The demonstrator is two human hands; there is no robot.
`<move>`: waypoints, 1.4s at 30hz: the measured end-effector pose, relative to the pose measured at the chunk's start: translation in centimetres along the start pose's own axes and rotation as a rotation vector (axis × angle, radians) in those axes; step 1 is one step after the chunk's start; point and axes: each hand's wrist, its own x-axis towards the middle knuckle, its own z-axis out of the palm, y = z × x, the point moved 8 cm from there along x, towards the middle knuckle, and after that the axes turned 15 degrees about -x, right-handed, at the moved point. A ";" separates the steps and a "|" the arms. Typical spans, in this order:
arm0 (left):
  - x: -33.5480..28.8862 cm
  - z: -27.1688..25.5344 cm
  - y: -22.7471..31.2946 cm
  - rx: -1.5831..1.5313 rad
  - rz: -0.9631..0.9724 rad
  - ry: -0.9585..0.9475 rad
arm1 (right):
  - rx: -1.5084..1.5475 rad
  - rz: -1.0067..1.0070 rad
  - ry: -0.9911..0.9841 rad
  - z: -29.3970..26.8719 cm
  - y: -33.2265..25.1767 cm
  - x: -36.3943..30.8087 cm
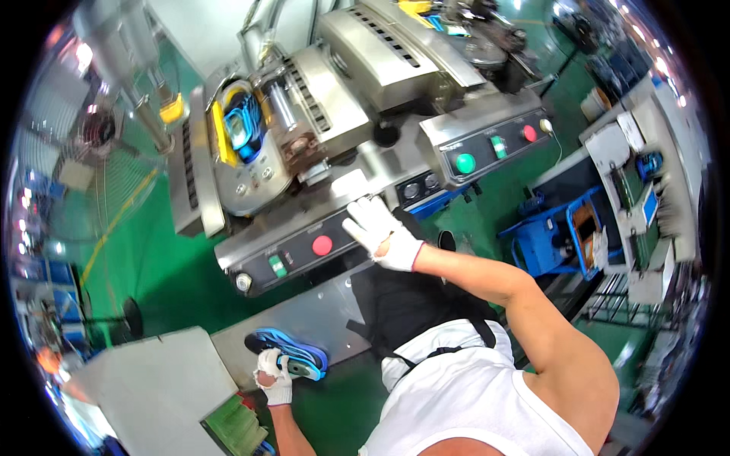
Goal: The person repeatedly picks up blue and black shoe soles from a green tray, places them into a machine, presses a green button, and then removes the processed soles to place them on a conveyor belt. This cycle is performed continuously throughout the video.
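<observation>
My left hand (275, 384), in a white glove with bare skin showing through, is closed on the edge of a blue and black shoe (293, 353). The shoe is held low, above a grey metal plate. My right hand (379, 232), also gloved, lies palm down with fingers stretched out at the front of a metal machine (312, 194). It covers part of the control panel, right of a red button (322, 245). In the machine's left station sits another blue shoe part (243, 125) beside a yellow piece (223, 135).
A second panel carries a green button (465, 163) and a red button (530, 134). At lower left stands a pale table (163, 387) beside a stack of green sheets (234, 427). Blue crates (540, 243) and a workbench are at right. A fan (99, 125) stands far left.
</observation>
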 end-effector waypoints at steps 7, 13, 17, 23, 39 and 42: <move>7.8 3.4 12.2 -0.169 0.254 -0.021 | 0.840 0.100 -0.182 -5.7 -1.4 -8.7; 14.0 14.4 32.7 -0.352 0.462 -0.238 | 0.958 0.333 -0.113 -8.5 -0.4 -20.9; 13.6 22.5 47.7 -0.471 0.743 -0.494 | 0.729 0.773 0.355 -13.7 6.2 -29.8; 6.3 28.2 66.5 -0.772 1.146 -1.062 | 1.259 1.432 1.180 -19.8 9.9 -44.2; 7.0 36.1 46.4 -0.284 0.748 -1.121 | -0.016 2.271 0.799 -25.0 42.9 -98.8; 7.8 35.3 42.6 -0.243 0.499 -1.082 | 0.249 2.262 0.732 -26.1 46.8 -105.5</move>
